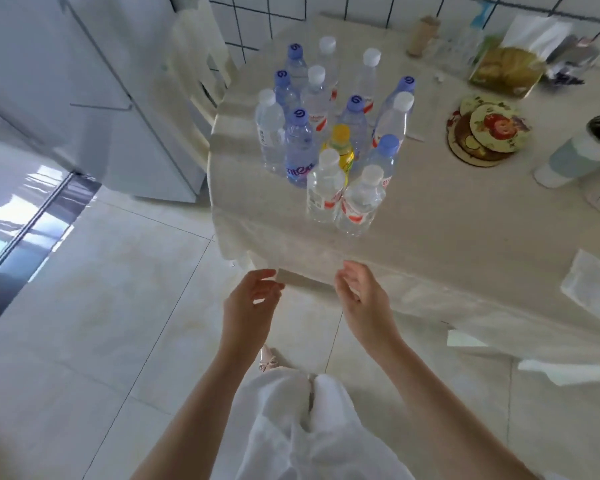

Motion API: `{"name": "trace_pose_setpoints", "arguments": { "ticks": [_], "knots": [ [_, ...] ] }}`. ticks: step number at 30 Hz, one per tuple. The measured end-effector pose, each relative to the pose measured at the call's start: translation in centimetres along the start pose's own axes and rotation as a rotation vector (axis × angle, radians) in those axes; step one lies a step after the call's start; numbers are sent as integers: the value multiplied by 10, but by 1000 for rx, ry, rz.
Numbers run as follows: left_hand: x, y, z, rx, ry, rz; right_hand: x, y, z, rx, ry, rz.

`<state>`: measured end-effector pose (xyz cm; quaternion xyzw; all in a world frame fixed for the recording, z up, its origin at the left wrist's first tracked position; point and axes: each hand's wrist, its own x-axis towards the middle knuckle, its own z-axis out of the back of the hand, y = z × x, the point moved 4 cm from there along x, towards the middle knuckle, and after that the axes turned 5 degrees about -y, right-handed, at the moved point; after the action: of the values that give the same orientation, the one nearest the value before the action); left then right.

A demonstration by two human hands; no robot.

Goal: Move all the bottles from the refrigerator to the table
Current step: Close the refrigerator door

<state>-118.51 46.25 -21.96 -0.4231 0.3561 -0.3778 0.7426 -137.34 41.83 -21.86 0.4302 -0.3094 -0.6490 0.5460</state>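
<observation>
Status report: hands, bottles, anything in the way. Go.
Left hand and right hand open, empty, at the table edge. Bottles standing clustered on the table. Refrigerator at left, contents not visible. Nothing blocking.

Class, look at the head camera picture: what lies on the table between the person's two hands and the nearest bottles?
In the head view, only bare cloth of the table lies between the left hand, the right hand and the nearest bottles.

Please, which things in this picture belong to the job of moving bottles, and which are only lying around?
For the job:
bottles standing on the table
refrigerator
left hand, empty
right hand, empty

Only lying around:
coasters
cup
tissue box
folded napkin
</observation>
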Motion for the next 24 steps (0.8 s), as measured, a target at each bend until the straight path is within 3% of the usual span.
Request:
{"name": "trace_pose_setpoints", "arguments": {
  "ticks": [11,17,24],
  "knots": [
    [-21,51,128,49,-385,45,-18,79,-107,-112,294,218],
    [-8,74,200,11,-526,103,-21,125,-183,-93,352,232],
    [47,93,297,-19,-528,71,-19,201,-298,-60,352,244]
  ]
}}
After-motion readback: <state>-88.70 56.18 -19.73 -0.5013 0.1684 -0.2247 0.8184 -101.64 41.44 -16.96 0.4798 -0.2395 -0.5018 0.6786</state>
